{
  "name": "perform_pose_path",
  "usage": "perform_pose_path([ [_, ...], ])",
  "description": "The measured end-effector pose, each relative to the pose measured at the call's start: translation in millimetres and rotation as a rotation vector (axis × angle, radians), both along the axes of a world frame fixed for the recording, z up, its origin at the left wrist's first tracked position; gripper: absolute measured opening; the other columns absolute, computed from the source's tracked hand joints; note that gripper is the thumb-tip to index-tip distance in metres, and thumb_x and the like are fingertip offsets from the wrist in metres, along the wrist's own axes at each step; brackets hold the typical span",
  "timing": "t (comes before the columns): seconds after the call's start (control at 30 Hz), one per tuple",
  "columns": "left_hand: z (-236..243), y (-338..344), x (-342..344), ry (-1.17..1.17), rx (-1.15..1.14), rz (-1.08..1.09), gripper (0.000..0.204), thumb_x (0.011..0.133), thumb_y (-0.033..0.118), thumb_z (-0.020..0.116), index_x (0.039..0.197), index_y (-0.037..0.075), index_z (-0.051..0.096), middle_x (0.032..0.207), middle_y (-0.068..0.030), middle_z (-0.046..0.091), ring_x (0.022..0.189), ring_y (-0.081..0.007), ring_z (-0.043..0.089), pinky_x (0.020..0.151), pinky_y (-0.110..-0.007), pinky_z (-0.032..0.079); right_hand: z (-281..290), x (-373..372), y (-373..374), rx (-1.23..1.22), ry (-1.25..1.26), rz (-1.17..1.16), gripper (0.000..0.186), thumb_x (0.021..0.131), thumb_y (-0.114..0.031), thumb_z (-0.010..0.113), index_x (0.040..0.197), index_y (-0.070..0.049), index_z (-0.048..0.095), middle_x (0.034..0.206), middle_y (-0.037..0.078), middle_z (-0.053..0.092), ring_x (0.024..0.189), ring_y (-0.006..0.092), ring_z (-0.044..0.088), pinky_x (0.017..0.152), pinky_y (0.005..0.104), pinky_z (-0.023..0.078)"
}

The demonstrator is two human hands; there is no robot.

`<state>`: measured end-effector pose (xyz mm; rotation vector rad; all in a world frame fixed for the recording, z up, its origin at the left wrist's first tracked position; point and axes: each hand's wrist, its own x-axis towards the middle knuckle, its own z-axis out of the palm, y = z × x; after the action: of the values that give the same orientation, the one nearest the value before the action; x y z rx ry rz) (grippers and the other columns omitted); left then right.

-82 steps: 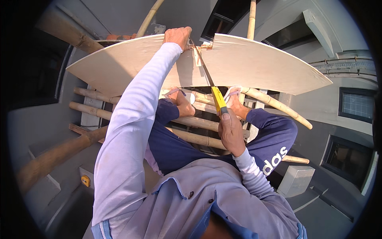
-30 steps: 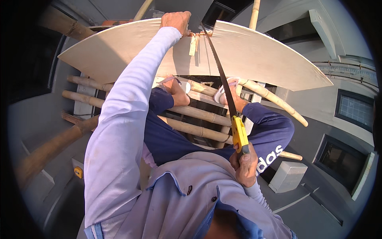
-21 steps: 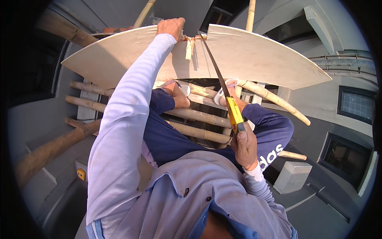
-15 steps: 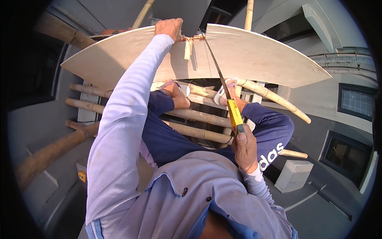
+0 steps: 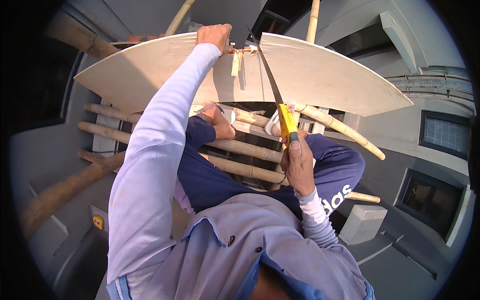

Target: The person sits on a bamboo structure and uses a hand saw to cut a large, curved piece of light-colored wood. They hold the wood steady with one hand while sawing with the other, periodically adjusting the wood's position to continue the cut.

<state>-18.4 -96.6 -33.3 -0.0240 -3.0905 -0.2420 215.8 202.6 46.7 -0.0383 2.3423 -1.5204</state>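
My right hand [image 5: 300,167] is wrapped round the yellow and black handle of a handsaw [image 5: 287,121]. The long dark blade slants up and away, its tip reaching past the far edge of a pale plywood sheet [image 5: 325,75]. It passes through a cut that runs in from that edge. Left of the cut, my left hand [image 5: 214,37] is closed over the sheet's far edge, its fingertips mostly hidden. Between my hand and the blade, a torn strip of veneer [image 5: 236,64] hangs by a ragged reddish piece of wood [image 5: 248,50].
My sandalled feet stand on bamboo poles [image 5: 245,170] with gaps between them, just nearer than the sheet. More bamboo [image 5: 345,131] sticks out at the right. A yellow tape measure [image 5: 98,222] lies lower left. Grey walls and windows [image 5: 446,132] surround the scaffold.
My right hand has pushed the saw forward and slightly left, so more blade shows beyond the sheet's far edge. My left hand keeps its hold on the plywood.
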Motion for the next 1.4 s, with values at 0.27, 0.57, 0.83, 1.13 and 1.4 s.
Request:
perform_pose_path([
  [0.27, -8.9, -3.2, 1.6, 0.107, 0.027, -0.063, 0.046, 0.066, 0.025, 0.088, 0.101, 0.009, 0.063, 0.093, -0.0144, 0.073, 0.089, -0.0365, 0.071, 0.078, -0.047, 0.055, 5.9, 37.2, 22.4, 0.180, 0.169, 0.107, 0.037, 0.105, -0.034, 0.047, 0.110, 0.002, 0.057, 0.057, 0.012, 0.051, 0.047, 0.0289, 0.054, 0.051, 0.0370, 0.042],
  [0.57, -29.5, -13.1, 0.6, 0.275, 0.040, -0.134, 0.051, 0.069, 0.021, 0.087, 0.108, 0.010, 0.056, 0.097, -0.0126, 0.071, 0.093, -0.0352, 0.069, 0.080, -0.046, 0.054, 60.2, 20.7, 18.8, 0.372, 0.156, 0.317, 0.034, 0.102, -0.029, 0.055, 0.113, 0.003, 0.057, 0.062, 0.018, 0.059, 0.057, 0.0430, 0.062, 0.053, 0.0428, 0.047],
  [0.83, -19.9, -14.2, 6.1, 0.124, 0.037, -0.109, 0.050, 0.070, 0.026, 0.088, 0.110, 0.012, 0.061, 0.100, -0.0116, 0.072, 0.095, -0.0333, 0.070, 0.081, -0.046, 0.055, 87.9, 4.3, 10.0, 0.584, 0.153, 0.440, 0.036, 0.094, -0.025, 0.065, 0.116, 0.003, 0.058, 0.063, 0.025, 0.060, 0.060, 0.0457, 0.062, 0.054, 0.0490, 0.047],
  [1.13, -4.8, -14.2, 1.8, 0.050, 0.020, -0.071, 0.044, 0.067, 0.028, 0.088, 0.099, 0.010, 0.063, 0.096, -0.0116, 0.073, 0.093, -0.0356, 0.070, 0.080, -0.046, 0.055, 58.9, -52.9, -18.2, 0.651, 0.201, 0.503, 0.042, 0.097, -0.029, 0.062, 0.120, 0.005, 0.056, 0.066, 0.026, 0.063, 0.064, 0.0457, 0.065, 0.059, 0.0516, 0.050],
  [1.4, 17.2, 14.0, 6.3, 0.032, 0.035, -0.082, 0.038, 0.069, 0.026, 0.088, 0.095, 0.008, 0.067, 0.097, -0.0125, 0.074, 0.095, -0.0317, 0.072, 0.083, -0.043, 0.056, -20.8, -106.9, -33.7, 0.644, 0.334, 0.428, 0.033, 0.096, -0.025, 0.063, 0.119, -0.001, 0.059, 0.079, 0.030, 0.067, 0.071, 0.0455, 0.067, 0.064, 0.0517, 0.053],
])
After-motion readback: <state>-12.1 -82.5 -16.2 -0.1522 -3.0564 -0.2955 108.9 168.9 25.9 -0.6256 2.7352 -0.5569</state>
